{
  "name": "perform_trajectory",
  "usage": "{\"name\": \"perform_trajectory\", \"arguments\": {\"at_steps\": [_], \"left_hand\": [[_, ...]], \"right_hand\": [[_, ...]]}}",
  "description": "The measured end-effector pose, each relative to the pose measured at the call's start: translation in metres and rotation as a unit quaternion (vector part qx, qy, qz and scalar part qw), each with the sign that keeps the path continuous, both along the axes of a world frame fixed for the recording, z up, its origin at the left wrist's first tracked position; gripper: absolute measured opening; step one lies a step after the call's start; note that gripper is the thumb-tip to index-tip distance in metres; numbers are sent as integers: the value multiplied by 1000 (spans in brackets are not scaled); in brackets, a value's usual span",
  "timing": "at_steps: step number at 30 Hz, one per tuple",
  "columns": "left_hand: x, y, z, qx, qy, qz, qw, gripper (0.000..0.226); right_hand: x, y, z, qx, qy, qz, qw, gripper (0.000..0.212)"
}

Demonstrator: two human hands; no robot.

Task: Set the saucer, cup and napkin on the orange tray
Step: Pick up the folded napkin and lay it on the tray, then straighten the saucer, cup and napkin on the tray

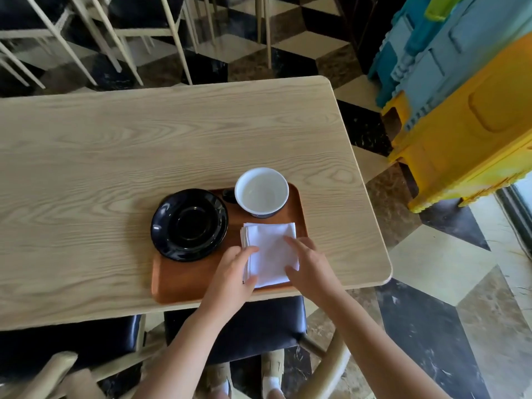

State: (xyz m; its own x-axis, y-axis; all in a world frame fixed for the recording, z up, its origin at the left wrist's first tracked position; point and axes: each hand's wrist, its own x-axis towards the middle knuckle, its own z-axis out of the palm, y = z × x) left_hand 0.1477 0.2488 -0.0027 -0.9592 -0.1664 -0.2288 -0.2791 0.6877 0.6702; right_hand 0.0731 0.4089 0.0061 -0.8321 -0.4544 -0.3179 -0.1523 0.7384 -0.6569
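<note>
While both hands touch it, napkin (pixel 270 251) lies on tray (pixel 184 286).

Napkin (pixel 270 251) pressed flat on orange tray (pixel 184 280)
It is touched by the left hand (pixel 233 272) and right hand (pixel 309 269); saucer (pixel 189 224) and cup (pixel 261 192) are set beside it.

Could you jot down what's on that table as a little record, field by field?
tray: orange tray, near table edge
saucer: black saucer, left part of tray, overhanging its left rim
cup: white cup, empty, far right of tray
napkin: folded white napkin, near right of tray
left hand: fingers on napkin's left edge
right hand: fingers on napkin's right side
</note>
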Motion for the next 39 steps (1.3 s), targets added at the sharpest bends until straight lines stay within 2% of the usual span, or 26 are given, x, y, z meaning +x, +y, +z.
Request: {"name": "perform_trajectory", "arguments": {"at_steps": [6,10,13,18,23,29,34,39], "left_hand": [[7,3,-5,-121,50,-40,991,52],[9,1,-8,-154,66,-92,981,51],[10,-2,-11,-183,52,-124,974,52],[15,-6,-13,-238,38,-143,960,55],[18,-13,-9,-263,48,-159,950,56],[44,-66,2,-275,68,-51,958,57],[62,-111,0,-285,-14,-25,958,57],[66,-123,-3,-272,-11,-42,961,54]], "right_hand": [[8,6,2,75,82,44,993,53],[12,6,4,155,195,141,958,61],[14,7,2,204,239,166,935,59],[17,7,-6,206,216,178,938,56],[21,-14,2,189,216,128,949,51],[25,-67,0,119,202,185,954,54],[26,-97,-2,118,218,218,944,52],[31,-101,-4,122,224,213,943,50]]}}
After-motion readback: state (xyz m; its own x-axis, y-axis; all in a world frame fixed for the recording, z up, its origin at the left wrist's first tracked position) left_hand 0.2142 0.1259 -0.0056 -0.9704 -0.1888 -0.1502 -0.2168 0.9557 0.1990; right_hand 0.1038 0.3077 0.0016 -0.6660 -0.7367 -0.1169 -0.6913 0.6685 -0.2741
